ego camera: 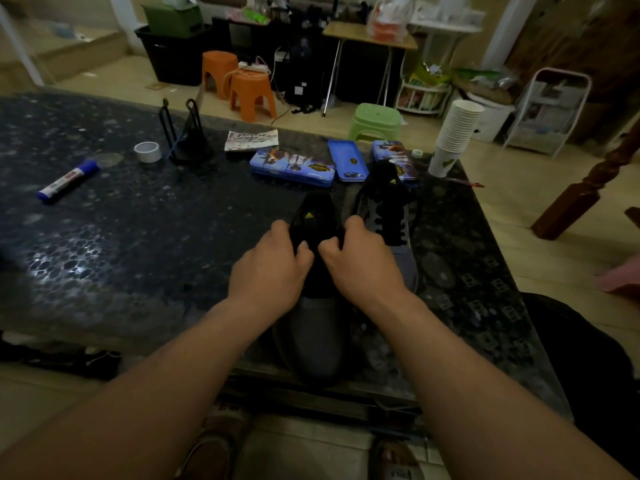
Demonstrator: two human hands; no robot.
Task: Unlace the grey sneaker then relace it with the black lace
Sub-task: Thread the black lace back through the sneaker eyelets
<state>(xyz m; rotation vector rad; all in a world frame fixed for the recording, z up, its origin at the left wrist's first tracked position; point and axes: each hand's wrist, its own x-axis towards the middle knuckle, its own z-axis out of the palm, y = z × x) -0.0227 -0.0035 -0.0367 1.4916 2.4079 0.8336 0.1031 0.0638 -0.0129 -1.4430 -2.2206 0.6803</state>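
Throat of grey sneaker [315,330] gripped by left hand [273,268] and right hand [360,265], fingers curled. State of lace hidden; stage undeterminable, work judged unfinished.

- Grey sneaker [317,327]: grey upper, black tongue standing up with a small yellow logo. Upright on its sole on the worktop, toe at the near edge, heel pointing away. Lacing area hidden.
- Second grey sneaker [404,268]: just beside it on the right, parallel. Black lace [389,221] threaded in bars across the eyelets.

Bare forearms [166,375], strapped sandals [214,441] on feet
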